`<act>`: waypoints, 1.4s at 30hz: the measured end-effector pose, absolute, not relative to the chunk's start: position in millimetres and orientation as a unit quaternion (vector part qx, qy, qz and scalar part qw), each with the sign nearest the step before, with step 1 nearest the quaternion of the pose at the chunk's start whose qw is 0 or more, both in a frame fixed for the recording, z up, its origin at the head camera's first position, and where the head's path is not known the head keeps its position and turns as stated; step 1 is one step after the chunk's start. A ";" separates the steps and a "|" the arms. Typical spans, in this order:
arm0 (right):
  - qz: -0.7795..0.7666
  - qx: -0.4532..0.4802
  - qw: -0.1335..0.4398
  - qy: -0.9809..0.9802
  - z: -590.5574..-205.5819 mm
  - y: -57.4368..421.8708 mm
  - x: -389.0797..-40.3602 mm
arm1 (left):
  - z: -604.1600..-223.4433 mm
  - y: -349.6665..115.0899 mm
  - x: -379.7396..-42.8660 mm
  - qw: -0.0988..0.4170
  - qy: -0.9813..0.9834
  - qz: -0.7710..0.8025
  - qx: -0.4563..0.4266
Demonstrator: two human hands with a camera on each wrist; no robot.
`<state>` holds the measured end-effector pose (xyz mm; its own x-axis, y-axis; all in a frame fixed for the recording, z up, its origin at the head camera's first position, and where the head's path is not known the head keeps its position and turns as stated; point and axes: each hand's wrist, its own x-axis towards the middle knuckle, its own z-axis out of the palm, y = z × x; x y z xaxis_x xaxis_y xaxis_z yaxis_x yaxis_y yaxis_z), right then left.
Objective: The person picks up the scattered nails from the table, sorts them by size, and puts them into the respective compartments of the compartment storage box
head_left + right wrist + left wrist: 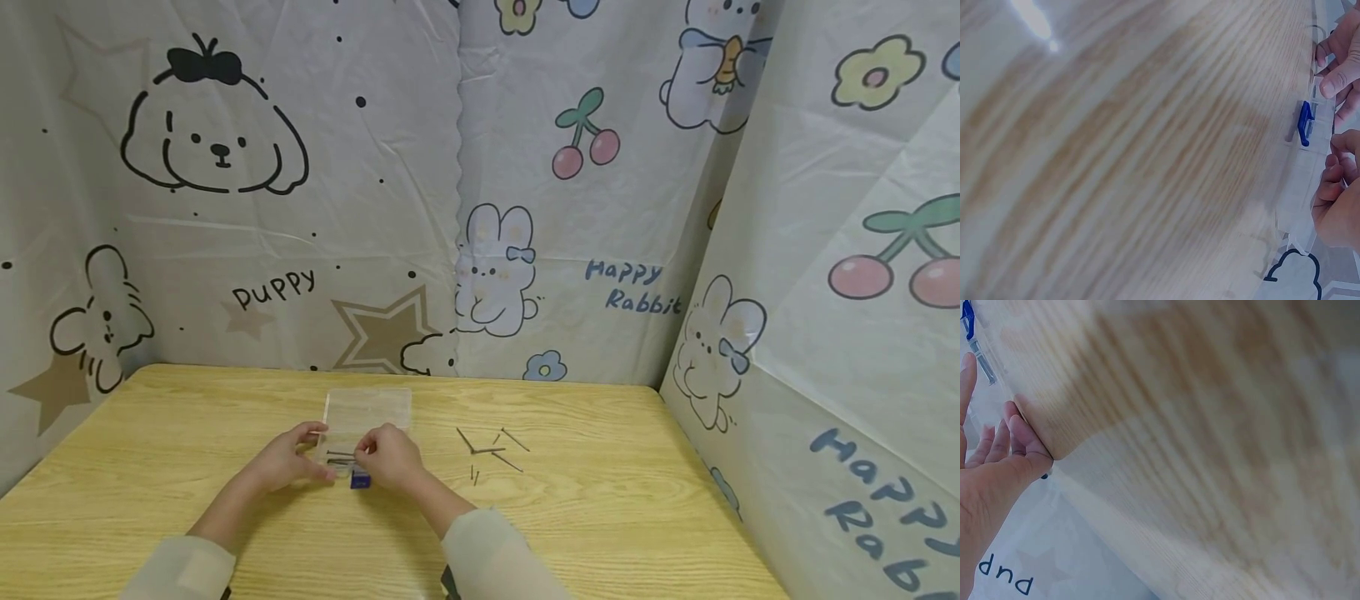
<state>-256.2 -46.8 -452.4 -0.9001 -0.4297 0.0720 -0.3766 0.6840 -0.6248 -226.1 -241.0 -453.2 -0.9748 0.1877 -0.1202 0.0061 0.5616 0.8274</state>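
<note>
Currently, your clear plastic box (1300, 194) sits on the worktop (600, 517), left of centre, its lid (368, 408) folded open toward the far side and a blue clasp (361, 480) on its near side. Some nails (341, 462) already lie in its left part; about seven loose nails (487, 451) are spread to the right, so you look partway along, with those seemingly left to deal with. Your left hand (288, 457) holds the box's left end between thumb and fingers. Your right hand (390, 457) is over the box, fingers curled together, apparently pinching a nail (339, 453), though the tips are partly hidden. Printed cloth (375, 208) hangs beyond the far edge.
</note>
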 end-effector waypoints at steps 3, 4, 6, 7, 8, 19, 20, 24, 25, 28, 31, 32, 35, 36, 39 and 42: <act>-0.333 -0.218 0.036 0.917 -452.9 -46.4 -257.0 | -453.6 -240.3 -226.6 0.100 0.877 0.467 0.055; -0.334 -0.218 0.035 0.916 -452.9 -46.1 -257.2 | -453.8 -240.1 -226.8 0.100 0.876 0.468 0.054; -0.339 -0.216 0.034 0.915 -453.1 -45.2 -257.5 | -454.0 -239.8 -227.4 0.100 0.877 0.466 0.054; -0.344 -0.214 0.034 0.914 -453.0 -44.6 -257.6 | -453.9 -239.6 -227.7 0.101 0.878 0.465 0.055; -0.348 -0.214 0.034 0.912 -452.8 -43.9 -257.6 | -453.7 -239.4 -228.0 0.101 0.878 0.464 0.054; -0.368 -0.241 0.039 0.897 -440.9 -29.7 -256.7 | -453.1 -239.1 -227.9 0.094 0.889 0.446 0.046; -0.366 -0.244 0.038 0.897 -440.6 -27.9 -257.1 | -453.0 -239.4 -227.9 0.094 0.889 0.445 0.046; -0.360 -0.253 0.031 0.897 -439.0 -18.5 -258.0 | -453.5 -240.8 -228.0 0.093 0.889 0.447 0.048; -0.360 -0.252 0.032 0.897 -438.7 -15.8 -257.9 | -453.5 -241.1 -228.0 0.092 0.888 0.447 0.049; -0.361 -0.250 0.037 0.897 -437.5 -6.7 -257.5 | -453.8 -242.1 -228.1 0.092 0.889 0.446 0.050; -0.365 -0.245 0.041 0.897 -436.5 3.3 -257.2 | -454.6 -242.9 -228.4 0.092 0.889 0.445 0.051; -0.365 -0.245 0.040 0.897 -436.1 6.6 -257.2 | -454.8 -243.1 -228.4 0.092 0.890 0.444 0.051; -0.363 -0.245 0.035 0.898 -435.5 16.9 -257.7 | -455.4 -243.2 -228.3 0.092 0.890 0.444 0.051; -0.362 -0.244 0.035 0.899 -435.6 20.4 -257.8 | -455.3 -243.0 -228.1 0.092 0.889 0.446 0.051; -0.358 -0.239 0.037 0.902 -437.3 31.0 -258.2 | -454.8 -242.0 -227.4 0.092 0.888 0.447 0.051; -0.360 -0.233 0.040 0.903 -438.8 41.8 -258.6 | -455.0 -241.9 -227.2 0.094 0.887 0.449 0.052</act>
<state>-258.6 41.8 -438.8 -0.8884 -0.4488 0.0960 -0.3917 0.6324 -0.6683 -227.2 -241.9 -455.0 -0.9768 0.1770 -0.1203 0.0079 0.5913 0.8064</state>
